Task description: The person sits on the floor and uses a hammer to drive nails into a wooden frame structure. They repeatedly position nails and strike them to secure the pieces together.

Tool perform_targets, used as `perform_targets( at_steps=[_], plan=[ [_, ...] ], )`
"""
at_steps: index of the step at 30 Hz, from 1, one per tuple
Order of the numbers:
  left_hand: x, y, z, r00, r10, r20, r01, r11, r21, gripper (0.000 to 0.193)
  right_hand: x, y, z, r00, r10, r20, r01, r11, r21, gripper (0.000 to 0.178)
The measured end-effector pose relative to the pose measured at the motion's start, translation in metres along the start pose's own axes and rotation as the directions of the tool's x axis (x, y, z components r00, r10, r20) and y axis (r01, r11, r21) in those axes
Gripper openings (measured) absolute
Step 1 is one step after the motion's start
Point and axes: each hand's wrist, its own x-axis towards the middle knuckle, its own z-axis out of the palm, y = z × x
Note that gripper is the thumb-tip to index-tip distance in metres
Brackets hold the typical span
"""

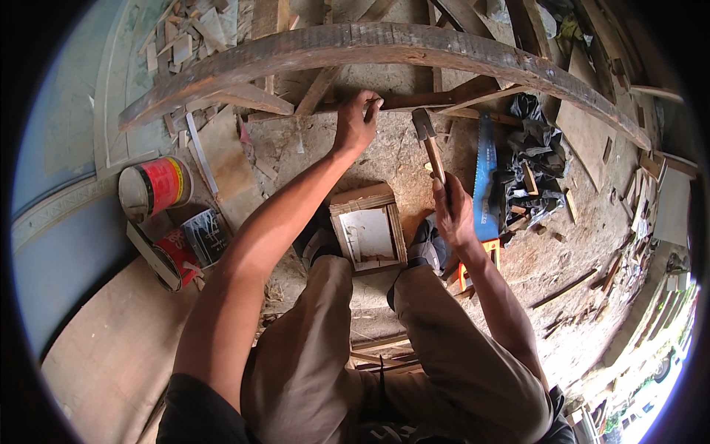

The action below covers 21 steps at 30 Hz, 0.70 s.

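My right hand (455, 214) is wrapped round the wooden handle of a hammer (434, 157), its dark metal head raised toward the wooden frame. Farther left and ahead, my left hand (357, 124) is closed in a pinch just beneath the long wooden beam (370, 46). Whatever lies between its fingertips is too small to name. Behind that hand, thinner wooden pieces (414, 100) join the frame. Between my feet stands a small open box (396, 222) with a white bottom and some small bits in it.
To the right lies a hand saw (486, 174) with a blue blade and orange handle, beside crumpled black plastic (536, 152). Paint cans (164, 189) stand at the left by the blue wall. Wood scraps (196, 37) lie at the far left, and more offcuts along the right.
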Motion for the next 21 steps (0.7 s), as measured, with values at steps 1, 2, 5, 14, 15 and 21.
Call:
perform_targets(
  at_steps=[1, 2, 5, 14, 15, 21],
  plan=[
    [0.000, 0.001, 0.000, 1.000, -0.001, 0.007, 0.001, 1.000, -0.003, 0.009, 0.000, 0.002, -0.001, 1.000, 0.006, 0.002, -0.006, 1.000, -0.004, 0.033],
    [0.000, 0.001, 0.000, 1.000, -0.002, 0.015, 0.002, 1.000, -0.006, 0.009, 0.000, 0.004, -0.001, 1.000, 0.013, 0.005, -0.012, 1.000, -0.009, 0.033],
    [0.000, -0.003, -0.001, 0.999, 0.029, 0.013, -0.029, 1.000, -0.011, 0.008, -0.003, 0.004, -0.003, 0.999, 0.018, 0.028, -0.018, 1.000, 0.003, 0.033],
    [0.000, -0.008, 0.003, 0.992, 0.124, -0.031, -0.121, 0.990, 0.072, 0.009, 0.005, -0.005, -0.002, 0.997, 0.023, 0.067, -0.022, 1.000, -0.010, 0.035],
    [0.000, -0.009, 0.003, 0.988, 0.147, -0.041, -0.143, 0.986, 0.085, 0.009, 0.006, -0.006, -0.001, 0.998, 0.015, 0.068, -0.015, 1.000, -0.005, 0.035],
    [0.000, -0.005, 0.003, 0.999, 0.047, -0.015, -0.046, 0.998, 0.048, 0.009, 0.006, -0.001, -0.001, 0.998, 0.009, 0.055, -0.008, 1.000, -0.011, 0.034]
  ],
)
